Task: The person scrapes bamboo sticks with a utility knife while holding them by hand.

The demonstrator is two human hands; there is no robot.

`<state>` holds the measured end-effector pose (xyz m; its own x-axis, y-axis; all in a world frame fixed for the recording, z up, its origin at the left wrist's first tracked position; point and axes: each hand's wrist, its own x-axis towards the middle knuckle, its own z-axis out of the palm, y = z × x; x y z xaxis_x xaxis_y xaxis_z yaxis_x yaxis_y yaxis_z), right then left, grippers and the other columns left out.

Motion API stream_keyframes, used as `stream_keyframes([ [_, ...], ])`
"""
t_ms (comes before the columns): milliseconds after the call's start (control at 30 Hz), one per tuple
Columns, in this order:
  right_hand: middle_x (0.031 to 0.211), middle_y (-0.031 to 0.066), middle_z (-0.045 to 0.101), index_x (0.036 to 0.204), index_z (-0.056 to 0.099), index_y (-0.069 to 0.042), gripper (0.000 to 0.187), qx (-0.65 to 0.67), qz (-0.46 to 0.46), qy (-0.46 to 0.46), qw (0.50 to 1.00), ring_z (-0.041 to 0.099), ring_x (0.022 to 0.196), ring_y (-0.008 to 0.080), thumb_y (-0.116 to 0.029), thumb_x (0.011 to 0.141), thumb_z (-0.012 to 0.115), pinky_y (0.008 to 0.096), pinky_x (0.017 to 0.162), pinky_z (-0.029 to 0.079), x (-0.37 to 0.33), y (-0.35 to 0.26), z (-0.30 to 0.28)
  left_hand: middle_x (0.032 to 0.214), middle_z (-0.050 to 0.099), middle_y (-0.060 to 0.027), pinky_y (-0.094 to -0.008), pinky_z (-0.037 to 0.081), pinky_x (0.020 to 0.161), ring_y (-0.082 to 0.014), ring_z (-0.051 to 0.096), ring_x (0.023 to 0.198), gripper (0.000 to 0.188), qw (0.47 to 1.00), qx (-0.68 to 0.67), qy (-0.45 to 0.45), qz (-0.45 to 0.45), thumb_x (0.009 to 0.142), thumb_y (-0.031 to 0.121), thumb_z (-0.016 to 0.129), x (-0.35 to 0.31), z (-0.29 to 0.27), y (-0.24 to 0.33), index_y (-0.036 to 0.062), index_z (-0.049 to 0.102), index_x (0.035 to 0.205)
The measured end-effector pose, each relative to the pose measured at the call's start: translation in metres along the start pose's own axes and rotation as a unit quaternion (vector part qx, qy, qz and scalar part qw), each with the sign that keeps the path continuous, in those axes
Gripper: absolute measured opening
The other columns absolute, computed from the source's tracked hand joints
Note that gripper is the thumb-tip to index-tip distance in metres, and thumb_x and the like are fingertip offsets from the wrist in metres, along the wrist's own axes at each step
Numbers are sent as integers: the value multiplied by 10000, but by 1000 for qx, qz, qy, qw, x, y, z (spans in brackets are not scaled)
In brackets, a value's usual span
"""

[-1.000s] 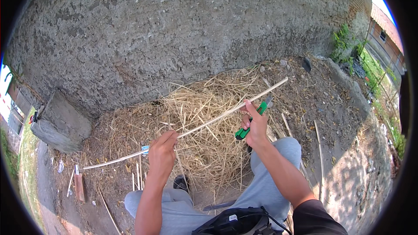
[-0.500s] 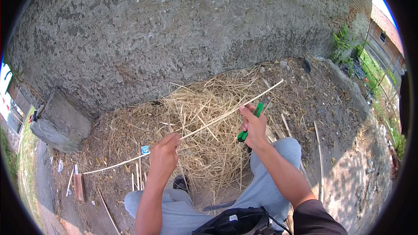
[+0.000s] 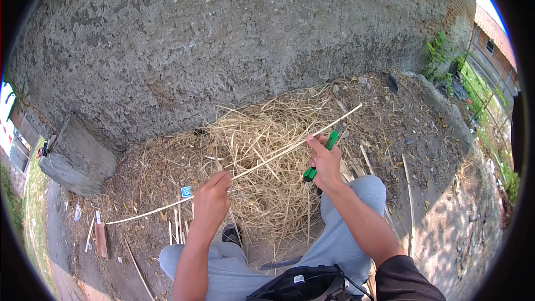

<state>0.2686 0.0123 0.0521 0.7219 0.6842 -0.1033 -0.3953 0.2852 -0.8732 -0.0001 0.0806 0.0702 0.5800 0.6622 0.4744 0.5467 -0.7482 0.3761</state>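
A long, thin, pale bamboo strip (image 3: 267, 161) slants across in front of me, its far end up to the right and its other end trailing down to the left ground. My left hand (image 3: 212, 199) is closed around it near the middle. Farther up, my right hand (image 3: 327, 166) pinches the same strip between thumb and fingers. A green utility knife (image 3: 332, 140) is also held in that right hand, lying across the palm; whether its blade is out cannot be seen. Beneath the strip lies a heap of pale shavings (image 3: 267, 203).
A rough grey wall (image 3: 251, 39) rises behind the heap. At left stands a concrete block (image 3: 81, 159). A small blue packet (image 3: 186, 192) and a brown flat piece (image 3: 101, 239) lie on the ground. More strips (image 3: 408, 200) are at right, and a black bag (image 3: 295, 284) is at my lap.
Almost nothing differs. My left hand has shifted very slightly to the right along with the strip; the right hand keeps its grip and place.
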Motion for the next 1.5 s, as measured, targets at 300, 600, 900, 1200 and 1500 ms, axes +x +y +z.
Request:
stream_keyframes([
  [300,773,50,633,943,615,-33,225,1,13,-4,1000,373,435,37,-227,895,718,224,408,311,1,-1,-1,1014,682,-122,-403,531,709,-338,671,839,277,1000,-19,6,2,772,-116,572,2,1,7,10,672,997],
  [600,804,81,672,1006,642,10,249,-58,65,-45,995,372,439,29,-213,915,706,220,399,292,-2,-1,2,1034,680,-114,-401,533,690,-344,668,838,270,1000,7,-10,4,782,-89,600,-3,-2,18,26,667,1017],
  [900,956,93,716,1111,614,1,183,11,91,-171,981,407,472,32,-117,973,590,202,411,329,-3,-1,1,994,664,-112,-442,523,654,-342,661,744,277,994,49,-91,-22,838,77,688,-30,-46,53,26,644,1106],
  [1200,918,91,722,1078,621,-3,162,5,135,-188,973,393,458,27,-120,966,603,211,407,309,-21,10,13,1026,657,-173,-353,547,738,-272,692,808,525,951,-106,-276,-89,963,265,629,-35,-38,48,-36,421,1340],
  [1500,877,62,713,1051,653,2,214,-108,99,-231,962,435,488,45,-193,980,605,243,430,341,-19,15,14,818,580,-40,-221,413,465,-64,511,558,307,787,-446,-269,-331,1058,269,437,28,35,47,-14,524,1139],
])
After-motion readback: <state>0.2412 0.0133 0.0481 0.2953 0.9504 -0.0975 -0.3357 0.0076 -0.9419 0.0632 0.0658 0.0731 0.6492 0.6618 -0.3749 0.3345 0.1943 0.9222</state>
